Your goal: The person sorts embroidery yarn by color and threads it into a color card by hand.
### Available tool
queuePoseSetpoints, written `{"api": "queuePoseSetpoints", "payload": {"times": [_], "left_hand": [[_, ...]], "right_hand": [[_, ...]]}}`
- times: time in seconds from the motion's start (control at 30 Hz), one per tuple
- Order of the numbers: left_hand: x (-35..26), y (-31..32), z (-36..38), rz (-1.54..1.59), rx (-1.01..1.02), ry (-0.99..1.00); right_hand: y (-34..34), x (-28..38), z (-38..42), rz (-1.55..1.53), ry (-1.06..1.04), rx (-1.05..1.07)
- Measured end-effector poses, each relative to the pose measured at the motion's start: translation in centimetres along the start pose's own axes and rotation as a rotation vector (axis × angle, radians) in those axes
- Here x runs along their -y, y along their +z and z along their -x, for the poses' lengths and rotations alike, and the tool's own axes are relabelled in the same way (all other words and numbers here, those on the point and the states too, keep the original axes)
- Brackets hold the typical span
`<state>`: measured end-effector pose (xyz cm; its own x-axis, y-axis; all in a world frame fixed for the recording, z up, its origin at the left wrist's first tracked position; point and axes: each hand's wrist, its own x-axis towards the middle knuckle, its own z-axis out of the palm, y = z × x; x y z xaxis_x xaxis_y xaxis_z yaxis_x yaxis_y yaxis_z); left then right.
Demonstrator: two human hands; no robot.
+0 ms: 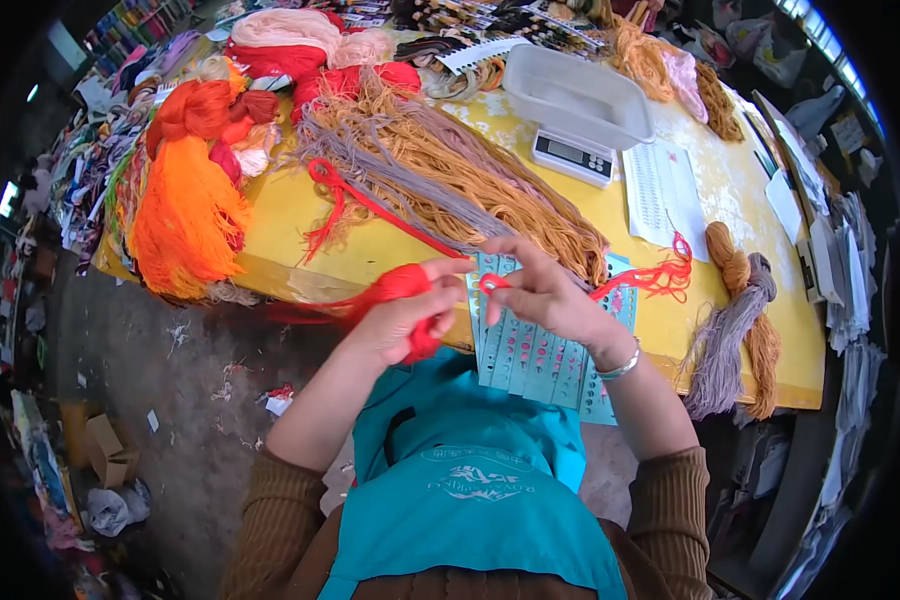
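Note:
Bright red thread [402,283] is bunched in my left hand [395,315], which is closed around it at the table's front edge. Loose red strands trail away to the left below the edge. My right hand [555,300], with a bracelet at the wrist, pinches a small loop of red thread [490,283] between its fingertips. Under the right hand lie light blue cards [530,355] with rows of holes and coloured dots. Another red strand [380,210] runs across the table behind my hands, and a loose red tangle [660,275] lies to the right.
Long grey and golden-brown yarn hanks [450,160] cover the yellow table [300,245]. An orange skein [190,215] hangs over the left edge. A plastic tray [580,95] rests on a digital scale [573,157], near a printed sheet [662,190]. Twisted hanks [740,320] lie at right.

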<state>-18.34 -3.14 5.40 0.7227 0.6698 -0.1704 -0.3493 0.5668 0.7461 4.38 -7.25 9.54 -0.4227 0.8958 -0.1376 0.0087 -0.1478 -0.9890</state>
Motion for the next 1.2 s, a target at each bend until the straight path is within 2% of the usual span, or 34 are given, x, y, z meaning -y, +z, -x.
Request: {"api": "queuePoseSetpoints", "payload": {"times": [0.1,0.2,0.23,0.3,0.33,0.4,0.43,0.5,0.53,0.6,0.63,0.7,0.83,0.93,1.03,1.2], "left_hand": [[1.0,0.9,-1.8,-0.027,0.063,-0.065],[2.3,0.5,-2.7,-0.075,0.047,-0.053],[2.8,0.2,-3.1,-0.092,-0.020,-0.021],[3.4,-0.2,-3.6,-0.111,-0.092,0.012],[3.5,-0.3,-3.9,-0.126,-0.143,0.000],[3.5,-0.3,-4.4,-0.140,-0.192,-0.015],[3.5,-0.3,-4.8,-0.144,-0.250,-0.003],[3.3,-0.2,-5.1,-0.151,-0.362,0.006],[3.0,-0.1,-5.1,-0.151,-0.363,0.006],[2.3,0.4,-5.0,-0.125,-0.494,-0.132],[2.2,0.5,-4.9,-0.124,-0.497,-0.134],[2.1,0.6,-4.8,-0.122,-0.479,-0.213],[2.0,0.0,-5.3,-0.124,-0.470,-0.228],[2.6,-0.4,-6.1,-0.227,-0.324,-0.223],[3.0,0.1,-6.6,-0.382,-0.385,-0.158],[3.5,-0.5,-7.5,-0.341,-0.397,-0.152]], "right_hand": [[-0.1,-0.6,-0.1,-0.034,0.050,0.035],[-0.1,-1.4,-0.1,-0.039,0.061,-0.028],[0.0,-2.3,-0.3,-0.040,0.064,-0.029],[0.3,-4.4,-1.0,0.088,-0.088,-0.231],[0.5,-5.0,-1.4,0.085,-0.088,-0.228],[0.8,-5.8,-2.0,0.437,-0.295,-0.503],[0.6,-6.4,-2.4,0.436,-0.294,-0.505],[-0.1,-7.4,-3.4,0.315,-0.272,-0.655],[-0.5,-7.5,-3.6,0.314,-0.272,-0.655],[-1.4,-7.8,-3.9,0.323,-0.070,-0.703],[-1.9,-8.8,-4.3,0.419,-0.142,-0.707],[-1.9,-9.6,-4.7,0.449,-0.148,-0.717],[-1.6,-9.5,-4.8,0.521,-0.161,-0.745],[-1.6,-9.5,-4.9,0.541,-0.168,-0.732],[-1.5,-9.4,-4.8,0.524,-0.160,-0.716],[-1.7,-9.3,-4.9,0.455,-0.115,-0.706]]}}
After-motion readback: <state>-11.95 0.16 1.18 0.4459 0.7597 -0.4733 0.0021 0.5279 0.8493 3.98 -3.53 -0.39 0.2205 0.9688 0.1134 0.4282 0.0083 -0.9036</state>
